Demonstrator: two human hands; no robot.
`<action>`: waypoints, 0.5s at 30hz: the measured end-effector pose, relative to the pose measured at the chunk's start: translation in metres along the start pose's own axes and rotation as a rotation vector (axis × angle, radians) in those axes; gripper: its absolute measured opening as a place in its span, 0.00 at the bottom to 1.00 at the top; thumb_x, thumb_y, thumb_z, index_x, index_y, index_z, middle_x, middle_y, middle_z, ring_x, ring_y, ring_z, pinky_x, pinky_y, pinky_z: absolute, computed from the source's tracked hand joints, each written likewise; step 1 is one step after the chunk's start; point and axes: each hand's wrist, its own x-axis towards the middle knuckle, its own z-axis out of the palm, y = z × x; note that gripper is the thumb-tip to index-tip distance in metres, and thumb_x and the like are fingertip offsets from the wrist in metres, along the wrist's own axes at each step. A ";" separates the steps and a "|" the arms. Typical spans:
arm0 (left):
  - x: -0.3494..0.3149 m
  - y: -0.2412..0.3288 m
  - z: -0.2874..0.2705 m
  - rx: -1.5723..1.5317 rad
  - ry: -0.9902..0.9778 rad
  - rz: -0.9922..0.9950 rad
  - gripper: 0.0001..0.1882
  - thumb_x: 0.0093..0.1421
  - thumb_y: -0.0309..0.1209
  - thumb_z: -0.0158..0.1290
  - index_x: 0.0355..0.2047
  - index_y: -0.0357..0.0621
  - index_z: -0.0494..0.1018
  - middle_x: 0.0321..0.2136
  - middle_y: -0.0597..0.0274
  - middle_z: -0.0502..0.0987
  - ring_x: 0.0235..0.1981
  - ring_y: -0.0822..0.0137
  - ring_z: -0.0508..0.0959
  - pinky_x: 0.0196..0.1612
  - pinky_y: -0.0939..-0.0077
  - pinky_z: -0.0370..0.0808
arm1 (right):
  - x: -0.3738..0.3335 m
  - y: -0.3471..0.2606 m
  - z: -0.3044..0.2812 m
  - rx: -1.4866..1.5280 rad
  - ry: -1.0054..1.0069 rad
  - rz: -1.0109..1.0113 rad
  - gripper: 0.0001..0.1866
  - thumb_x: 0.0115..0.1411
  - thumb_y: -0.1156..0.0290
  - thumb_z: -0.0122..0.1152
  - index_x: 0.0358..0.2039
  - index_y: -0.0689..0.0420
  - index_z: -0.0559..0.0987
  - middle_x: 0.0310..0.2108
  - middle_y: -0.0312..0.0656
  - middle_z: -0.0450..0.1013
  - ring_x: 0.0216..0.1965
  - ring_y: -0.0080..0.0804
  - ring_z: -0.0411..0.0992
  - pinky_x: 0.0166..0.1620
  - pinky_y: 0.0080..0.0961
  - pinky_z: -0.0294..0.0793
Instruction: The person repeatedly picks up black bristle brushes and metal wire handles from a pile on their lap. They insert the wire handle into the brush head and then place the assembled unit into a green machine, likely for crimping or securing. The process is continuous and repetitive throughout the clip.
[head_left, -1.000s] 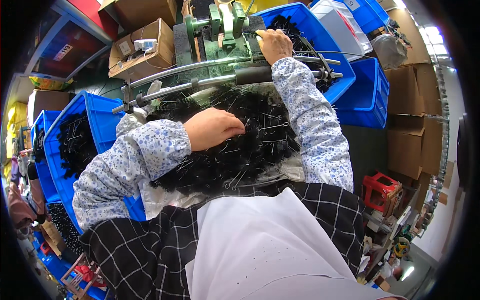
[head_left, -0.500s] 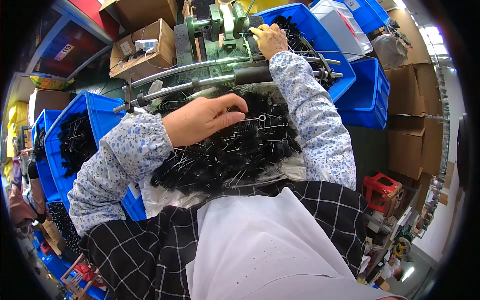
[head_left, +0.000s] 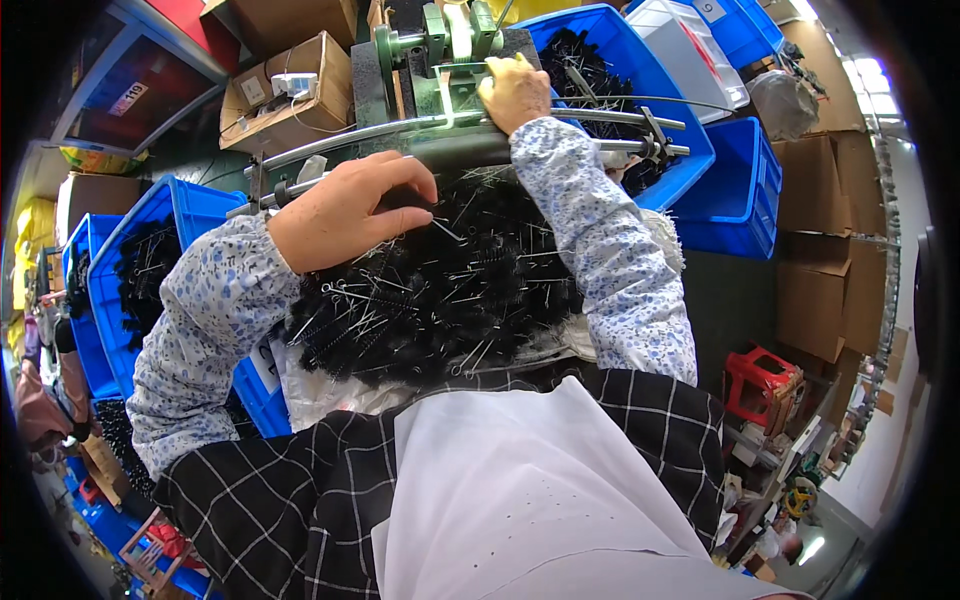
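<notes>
Where a person works before a green bench machine (head_left: 434,42), a wide heap of small black brushes (head_left: 440,310) on thin wire stems lies just in front of the waist. The left hand (head_left: 340,212) hovers at the heap's upper left edge, thumb and forefinger curled toward each other; from here I cannot tell whether a wire is pinched between them. The right hand (head_left: 517,93) is at the machine, fingers bent, its grip hidden from me. The brushes look very light, with soft bristles and springy stems that could bend or tangle, so the bare wire or its looped end seems the best hold. Metal rails (head_left: 335,143) cross between heap and machine, an edge to lift over; a left blue bin (head_left: 210,205) and a right blue bin (head_left: 630,50) flank the work, and the open way runs between the patterned sleeves (head_left: 600,240).
</notes>
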 end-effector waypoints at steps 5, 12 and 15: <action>0.004 0.001 0.000 0.019 0.064 0.029 0.11 0.58 0.27 0.49 0.42 0.40 0.70 0.36 0.60 0.68 0.37 0.69 0.70 0.39 0.79 0.67 | 0.000 -0.009 0.002 -0.022 0.011 -0.033 0.15 0.50 0.61 0.53 0.35 0.54 0.77 0.32 0.45 0.75 0.39 0.42 0.72 0.40 0.42 0.67; -0.005 -0.006 -0.009 0.118 0.141 -0.007 0.13 0.60 0.24 0.43 0.45 0.38 0.68 0.39 0.60 0.66 0.36 0.73 0.69 0.40 0.80 0.68 | -0.003 0.050 -0.011 -0.116 0.015 -0.028 0.13 0.50 0.61 0.55 0.34 0.52 0.78 0.32 0.42 0.75 0.39 0.39 0.72 0.43 0.38 0.68; -0.003 -0.014 -0.006 -0.046 0.152 -0.020 0.14 0.58 0.23 0.45 0.46 0.38 0.66 0.39 0.62 0.69 0.36 0.75 0.70 0.41 0.81 0.68 | 0.006 0.062 -0.026 -0.071 -0.134 0.046 0.13 0.53 0.59 0.54 0.35 0.49 0.79 0.31 0.40 0.76 0.37 0.37 0.74 0.40 0.38 0.72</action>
